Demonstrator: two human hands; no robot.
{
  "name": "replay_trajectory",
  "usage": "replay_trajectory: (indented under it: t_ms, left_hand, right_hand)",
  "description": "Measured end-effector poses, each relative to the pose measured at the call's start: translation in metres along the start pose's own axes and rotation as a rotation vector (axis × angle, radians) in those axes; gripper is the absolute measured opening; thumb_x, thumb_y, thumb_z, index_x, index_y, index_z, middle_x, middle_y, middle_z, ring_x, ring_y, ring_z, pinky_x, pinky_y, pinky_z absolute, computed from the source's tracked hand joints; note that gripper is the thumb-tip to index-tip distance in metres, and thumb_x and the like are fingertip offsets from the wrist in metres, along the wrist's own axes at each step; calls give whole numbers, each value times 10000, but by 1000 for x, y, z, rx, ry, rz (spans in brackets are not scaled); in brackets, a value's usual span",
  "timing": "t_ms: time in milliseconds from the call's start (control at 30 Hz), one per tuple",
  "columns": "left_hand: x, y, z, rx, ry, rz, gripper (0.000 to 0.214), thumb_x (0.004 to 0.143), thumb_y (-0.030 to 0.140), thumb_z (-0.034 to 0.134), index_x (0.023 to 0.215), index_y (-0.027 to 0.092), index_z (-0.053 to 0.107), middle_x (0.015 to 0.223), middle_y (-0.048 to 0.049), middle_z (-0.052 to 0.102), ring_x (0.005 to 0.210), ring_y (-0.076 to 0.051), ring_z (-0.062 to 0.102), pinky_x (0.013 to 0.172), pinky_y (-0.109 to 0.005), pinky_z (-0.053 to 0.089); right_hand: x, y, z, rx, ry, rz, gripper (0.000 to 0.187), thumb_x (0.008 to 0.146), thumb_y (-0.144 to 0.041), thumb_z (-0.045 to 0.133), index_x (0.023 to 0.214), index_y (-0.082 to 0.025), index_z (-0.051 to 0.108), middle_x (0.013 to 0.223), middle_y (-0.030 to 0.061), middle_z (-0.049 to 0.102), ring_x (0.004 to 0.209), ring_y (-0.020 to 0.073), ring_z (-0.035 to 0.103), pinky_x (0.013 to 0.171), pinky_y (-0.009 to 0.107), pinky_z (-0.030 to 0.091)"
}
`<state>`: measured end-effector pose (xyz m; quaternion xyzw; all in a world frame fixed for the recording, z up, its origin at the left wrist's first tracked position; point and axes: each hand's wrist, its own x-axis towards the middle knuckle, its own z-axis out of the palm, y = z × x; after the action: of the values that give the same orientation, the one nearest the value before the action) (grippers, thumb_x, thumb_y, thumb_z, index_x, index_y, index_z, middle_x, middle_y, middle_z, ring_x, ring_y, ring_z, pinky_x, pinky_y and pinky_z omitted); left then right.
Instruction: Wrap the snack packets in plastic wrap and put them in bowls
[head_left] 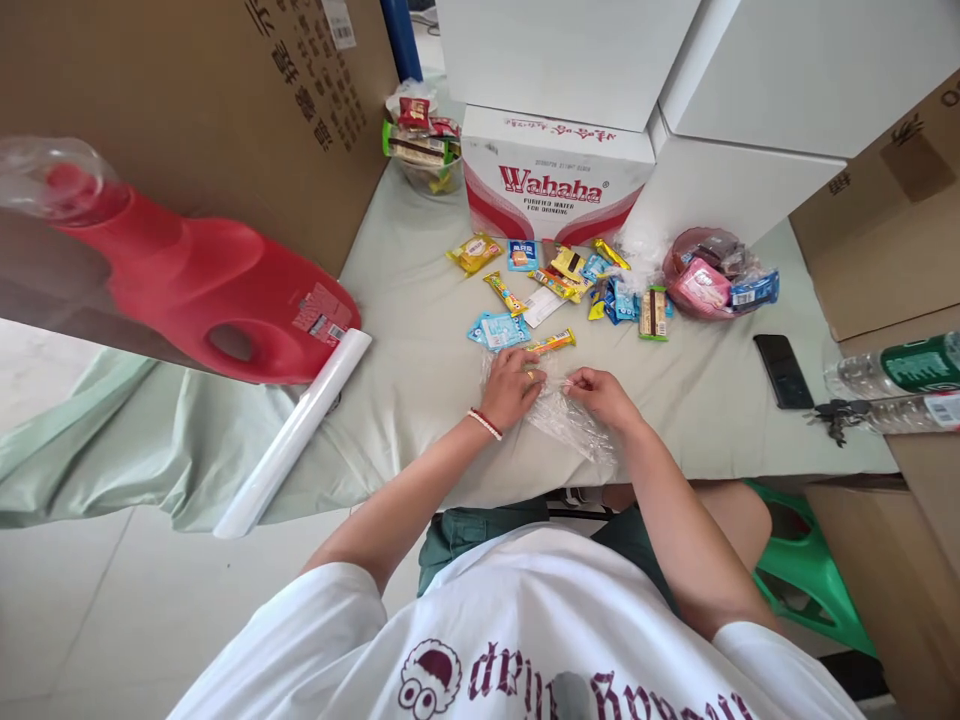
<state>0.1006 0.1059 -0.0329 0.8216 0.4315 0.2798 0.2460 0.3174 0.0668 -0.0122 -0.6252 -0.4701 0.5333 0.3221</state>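
A crumpled clear plastic bag (574, 425) lies on the cloth in front of me, spread between and below my hands. My left hand (511, 388) is on its left part, fingers bent and closed on the plastic. Thumb and fingertips of my right hand (606, 398) pinch the plastic at its upper right. Just beyond my left fingers is a yellow-orange snack stick (551, 341). Light-blue packets (499, 330) and another yellow snack stick (505, 294) lie a little farther off.
A glass bowl of snacks (427, 175) stands at the back left, a pink bowl of snacks (701, 312) at the right. Behind is a Wahaha carton (555, 185). Left are a red jug (225, 280) and a white roll (292, 435); right, a phone (782, 371) and plastic bottles (862, 375).
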Motion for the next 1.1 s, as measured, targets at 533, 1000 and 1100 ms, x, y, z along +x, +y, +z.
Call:
replay_trajectory:
  t_ms: [533,1000,1100]
  left_hand:
    - [-101,18,-82,-199,-162,-240,486,1060,461,339,1282,295,738,1424,-68,695,1089,-251,754,935,-393,616]
    - [-65,8,-50,150,198,-467,514,681,516,908,1023,206,683,1366,-202,600,1380,-458,474,1140,-659,415]
    - [-50,13,-28,8,191,-455,362,673,350,906,822,212,607,1341,-182,585,1453,-458,407,1166,-656,397]
  right_hand:
    - [-19,-14,-11,506,-95,209,462,565,-397,897,809,-222,546,1021,81,786,740,164,673,705,316,543]
    - [-27,-5,7,399,110,112,526,543,-462,952,917,-202,689,876,21,736,744,154,612,563,227,351]
    - [-31,0,7,383,132,67,476,589,-486,927,874,-202,673,826,10,709,661,129,542,538,237,328]
